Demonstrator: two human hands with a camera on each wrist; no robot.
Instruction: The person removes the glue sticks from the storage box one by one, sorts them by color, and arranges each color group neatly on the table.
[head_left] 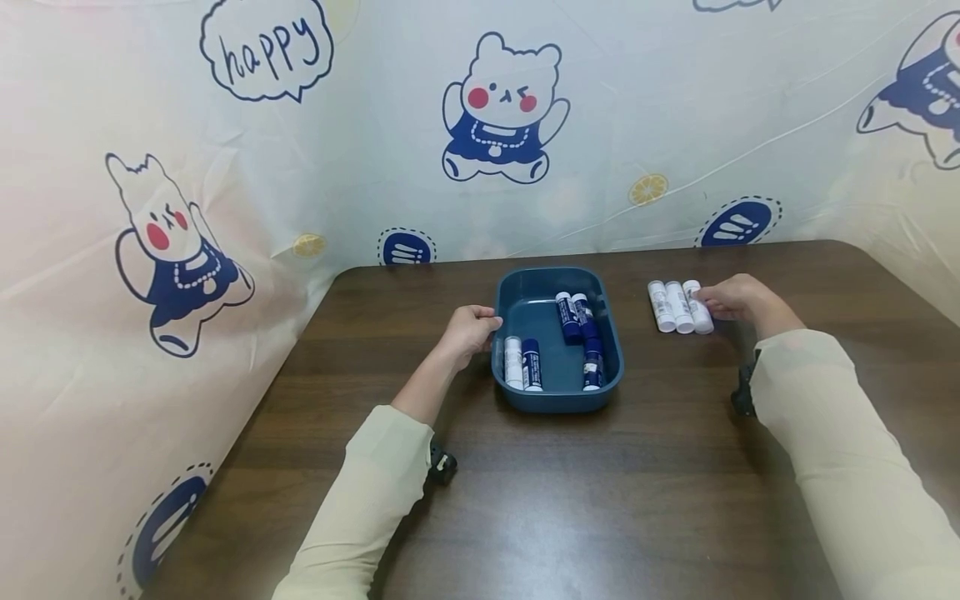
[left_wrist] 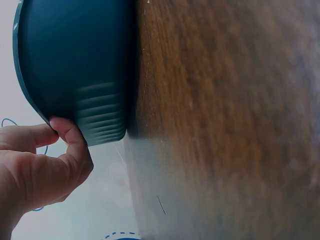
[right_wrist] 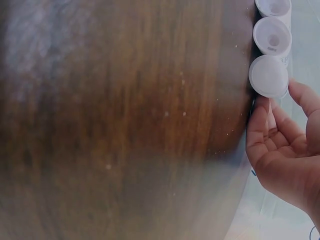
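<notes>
My left hand (head_left: 470, 332) pinches the left rim of a dark teal plastic bin (head_left: 551, 402) between thumb and fingers; the left wrist view shows the grip on the rim close up. In the bin lie a white glue stick (head_left: 513, 363) and several dark blue glue sticks (head_left: 531, 364). To the right of the bin, three white glue sticks (head_left: 678, 307) lie side by side on the table. My right hand (head_left: 738, 298) holds the rightmost one (right_wrist: 269, 76), thumb on its upper side and fingers curled against its outer side.
The brown wood-grain table (head_left: 570, 492) runs up to a pale curtain (head_left: 397, 125) printed with cartoon bears, which hangs behind it and along the left. A dark wrist camera (head_left: 442, 464) sits at the left cuff, another (head_left: 744, 390) at the right cuff.
</notes>
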